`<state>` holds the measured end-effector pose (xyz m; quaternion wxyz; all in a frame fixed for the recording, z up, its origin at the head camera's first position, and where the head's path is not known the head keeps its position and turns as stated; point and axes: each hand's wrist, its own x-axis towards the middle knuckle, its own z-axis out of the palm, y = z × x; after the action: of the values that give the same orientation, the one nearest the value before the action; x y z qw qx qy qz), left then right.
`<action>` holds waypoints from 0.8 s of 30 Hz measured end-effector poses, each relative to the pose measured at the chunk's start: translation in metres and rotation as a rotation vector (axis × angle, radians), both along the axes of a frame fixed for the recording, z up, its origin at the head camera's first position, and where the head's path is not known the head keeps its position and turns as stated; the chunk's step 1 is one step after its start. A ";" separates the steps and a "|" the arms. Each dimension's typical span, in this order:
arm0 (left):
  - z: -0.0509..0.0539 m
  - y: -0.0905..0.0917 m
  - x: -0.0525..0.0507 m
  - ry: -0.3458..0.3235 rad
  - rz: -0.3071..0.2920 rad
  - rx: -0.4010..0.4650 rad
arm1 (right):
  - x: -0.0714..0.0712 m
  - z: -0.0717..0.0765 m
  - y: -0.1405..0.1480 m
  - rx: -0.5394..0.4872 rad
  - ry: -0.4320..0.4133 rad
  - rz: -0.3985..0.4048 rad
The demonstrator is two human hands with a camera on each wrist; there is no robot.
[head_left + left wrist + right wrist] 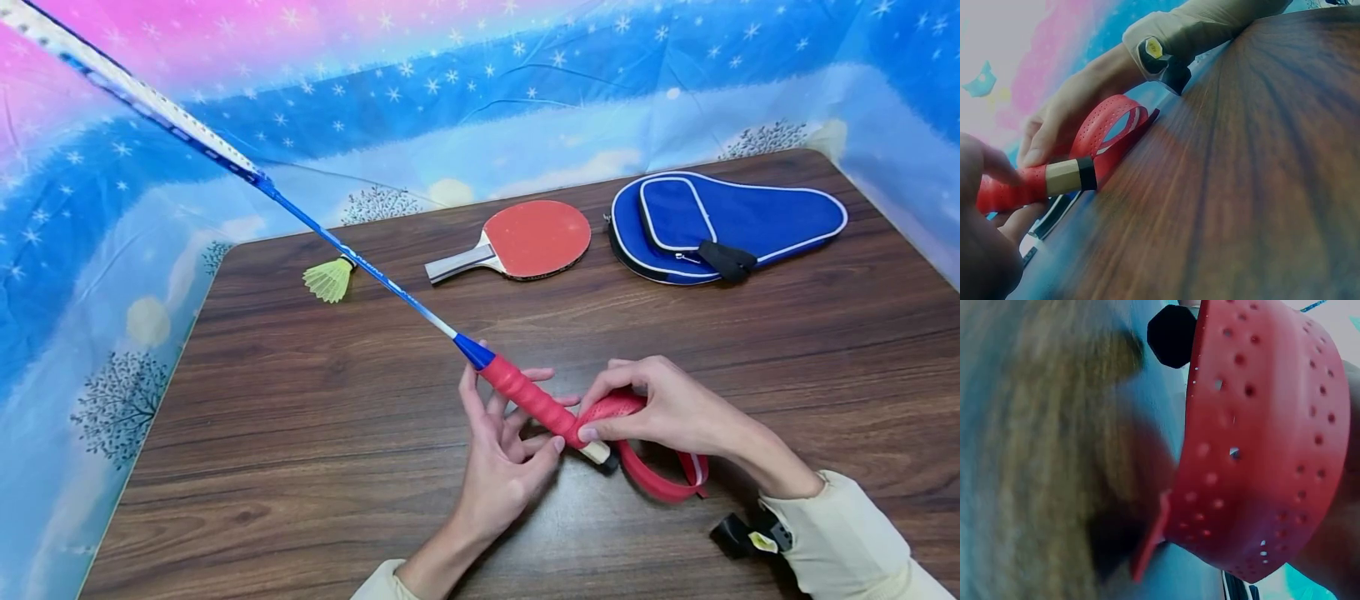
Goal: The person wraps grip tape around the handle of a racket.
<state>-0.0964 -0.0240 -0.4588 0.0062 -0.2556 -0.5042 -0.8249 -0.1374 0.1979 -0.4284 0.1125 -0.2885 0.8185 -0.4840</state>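
A blue and white badminton racket (397,287) slants from upper left down to the hands, its handle wrapped in red perforated tape (525,394). Bare pale handle (1063,178) and a black end cap (1087,173) show past the wrap. My left hand (504,475) holds the handle from below, thumb and fingers around the wrapped part. Thumb and fingers of my right hand (652,408) pinch the tape at the lower edge of the wrap. The loose tape (660,482) hangs in a loop under my right hand; it fills much of the right wrist view.
On the brown table (300,417) a yellow shuttlecock (328,280) lies behind the shaft. Farther back are a red table tennis bat (537,239) and a blue bat case (772,218) with a black strap. Patterned cloth (450,75) hangs behind. A black device (738,535) is at my right wrist.
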 end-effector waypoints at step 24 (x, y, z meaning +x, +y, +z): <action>0.006 0.000 0.003 -0.069 0.042 -0.052 | 0.000 0.000 -0.001 0.088 -0.022 -0.012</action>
<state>-0.0932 -0.0237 -0.4532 -0.0006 -0.2163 -0.5306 -0.8195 -0.1372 0.1974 -0.4281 0.1310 -0.2732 0.8394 -0.4512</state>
